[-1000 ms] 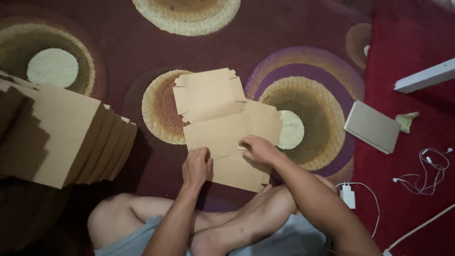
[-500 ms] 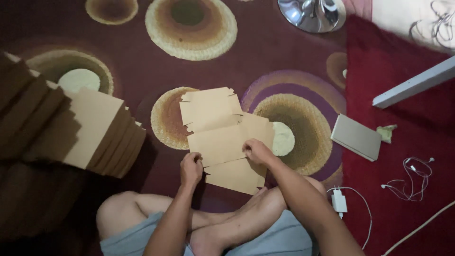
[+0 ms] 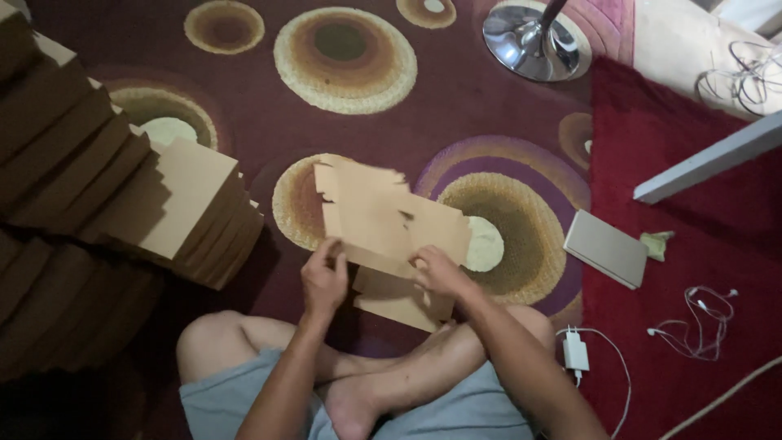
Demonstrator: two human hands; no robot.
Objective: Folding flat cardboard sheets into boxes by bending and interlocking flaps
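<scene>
Left hand (image 3: 324, 281) pinching left edge of flat cardboard box blank (image 3: 383, 220); right hand (image 3: 438, 273) gripping its near-right edge; blank's long axis running far-left to near-right, between both hands.

box stack (image 3: 122, 195) left, charger (image 3: 575, 352) right

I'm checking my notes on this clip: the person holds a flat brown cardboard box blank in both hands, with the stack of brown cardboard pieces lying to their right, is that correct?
Not quite: the head view shows the stack of brown cardboard pieces on the person's left. The left hand and right hand do both hold the flat brown cardboard box blank.
</scene>
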